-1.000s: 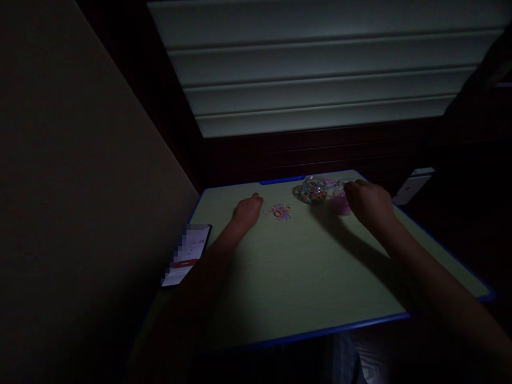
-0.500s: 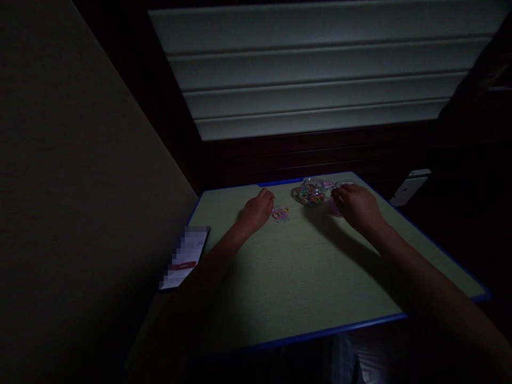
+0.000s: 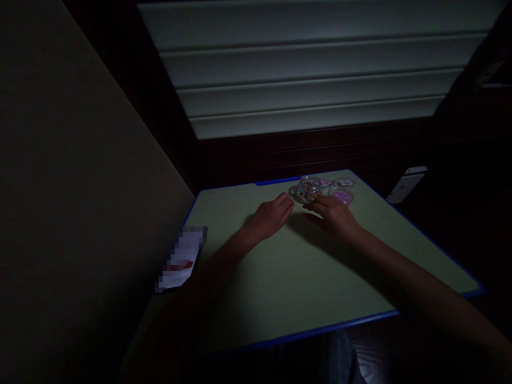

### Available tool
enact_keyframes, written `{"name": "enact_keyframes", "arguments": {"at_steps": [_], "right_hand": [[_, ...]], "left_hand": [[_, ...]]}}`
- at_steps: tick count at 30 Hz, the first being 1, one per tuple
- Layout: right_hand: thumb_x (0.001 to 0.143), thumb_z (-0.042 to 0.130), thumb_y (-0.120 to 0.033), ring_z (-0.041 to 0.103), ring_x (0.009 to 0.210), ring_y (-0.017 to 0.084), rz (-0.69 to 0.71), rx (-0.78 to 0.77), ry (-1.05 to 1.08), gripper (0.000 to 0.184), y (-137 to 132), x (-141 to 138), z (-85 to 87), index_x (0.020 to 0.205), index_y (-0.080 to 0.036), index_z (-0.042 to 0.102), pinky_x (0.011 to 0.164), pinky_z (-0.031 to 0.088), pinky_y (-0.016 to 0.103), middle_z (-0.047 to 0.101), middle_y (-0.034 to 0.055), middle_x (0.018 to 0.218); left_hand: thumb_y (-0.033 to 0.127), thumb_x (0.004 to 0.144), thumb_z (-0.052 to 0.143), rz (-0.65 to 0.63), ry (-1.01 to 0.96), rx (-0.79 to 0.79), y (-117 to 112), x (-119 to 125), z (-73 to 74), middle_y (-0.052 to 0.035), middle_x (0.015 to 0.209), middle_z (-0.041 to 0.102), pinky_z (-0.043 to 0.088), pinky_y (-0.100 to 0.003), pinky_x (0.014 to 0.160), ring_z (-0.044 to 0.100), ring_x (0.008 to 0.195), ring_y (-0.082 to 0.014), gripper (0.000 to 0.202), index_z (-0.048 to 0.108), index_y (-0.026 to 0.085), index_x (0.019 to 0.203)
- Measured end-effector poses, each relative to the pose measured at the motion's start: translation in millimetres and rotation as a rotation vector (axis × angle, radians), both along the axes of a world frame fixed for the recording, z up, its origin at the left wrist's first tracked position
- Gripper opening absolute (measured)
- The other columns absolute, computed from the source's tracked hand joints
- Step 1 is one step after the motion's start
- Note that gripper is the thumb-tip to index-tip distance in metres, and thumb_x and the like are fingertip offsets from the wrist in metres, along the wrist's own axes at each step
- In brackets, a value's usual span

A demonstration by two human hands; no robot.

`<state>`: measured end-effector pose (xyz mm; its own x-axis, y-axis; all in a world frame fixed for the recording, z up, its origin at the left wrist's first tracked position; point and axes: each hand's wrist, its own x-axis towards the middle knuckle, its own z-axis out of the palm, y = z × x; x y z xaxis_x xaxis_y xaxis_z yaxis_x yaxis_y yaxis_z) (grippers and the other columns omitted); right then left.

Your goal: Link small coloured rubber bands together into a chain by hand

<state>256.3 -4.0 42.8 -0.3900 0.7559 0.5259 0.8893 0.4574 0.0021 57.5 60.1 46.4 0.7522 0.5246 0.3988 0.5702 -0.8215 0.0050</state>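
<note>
Near table edge: the blue rim [image 3: 320, 333] runs across in front of me, with the pale tabletop [image 3: 280, 288] stretching away from it.
Phone: it [image 3: 184, 256] lies at my left near the table's side, well apart from both hands.
My left hand: this hand [image 3: 270, 217] has come in toward the jars; my fingers are curled and drawn together, but I cannot tell whether they pinch anything.
Loose pile: the small bands that lay beside my left hand a moment ago are out of sight; I cannot tell whether the hand covers them or has gathered them.
My right hand: this hand [image 3: 337, 216] has left the pink tub and come across toward the left; thumb and fingers stand apart, with nothing that I can make out between them.
Gap between hands: it has narrowed, so I judge the work now centres on the patch just in front of the round jar.
Round jar: clear, full of many-coloured bands [image 3: 307, 193], it stands just beyond my fingertips; touching or not, I cannot tell.
Pink tub: uncovered to view now that my hand is off it, this clear tub [image 3: 341, 196] shows pinkish-purple contents.
Clear lid: this round, lid-like piece [image 3: 344, 183] lies just behind the tub.
Slatted panel: the pale panel [image 3: 320, 69] rises behind everything.
</note>
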Motion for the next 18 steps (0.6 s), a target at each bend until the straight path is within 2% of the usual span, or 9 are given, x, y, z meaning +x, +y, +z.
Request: {"name": "enact_keyframes", "arguments": {"at_steps": [8, 15, 18], "right_hand": [[0.089, 0.045, -0.023, 0.055, 0.074, 0.016, -0.011, -0.002, -0.064, 0.025, -1.1, -1.8, 2.1, 0.089, -0.016, 0.068, 0.069, 0.032, 0.027, 0.065, 0.0067, 0.079], [0.090, 0.041, -0.024, 0.056, 0.077, 0.016, -0.089, -0.023, -0.021, 0.028, 0.1, 4.0, 5.9, 0.090, -0.016, 0.067, 0.069, 0.033, 0.025, 0.065, 0.0082, 0.087], [0.090, 0.040, -0.025, 0.056, 0.076, 0.016, -0.178, -0.053, -0.042, 0.029, 0.5, 11.1, 11.7, 0.091, -0.016, 0.067, 0.068, 0.032, 0.025, 0.066, 0.0079, 0.086]], "left_hand": [[0.027, 0.095, 0.030, -0.009, 0.048, 0.019, -2.0, 1.5, -1.9, -0.0047, 0.101, 0.056, 0.044, -0.023, 0.067, 0.058, 0.081, -0.0118, 0.025, 0.053, 0.017, 0.101], [0.027, 0.095, 0.030, -0.063, 0.061, 0.042, -0.8, -1.0, -3.3, -0.0041, 0.097, 0.058, 0.043, -0.023, 0.066, 0.057, 0.078, -0.0114, 0.027, 0.055, 0.016, 0.099], [0.026, 0.094, 0.030, -0.080, 0.062, 0.044, 0.5, -2.6, -2.6, -0.0041, 0.095, 0.059, 0.043, -0.023, 0.066, 0.057, 0.079, -0.0116, 0.029, 0.056, 0.016, 0.099]]}}
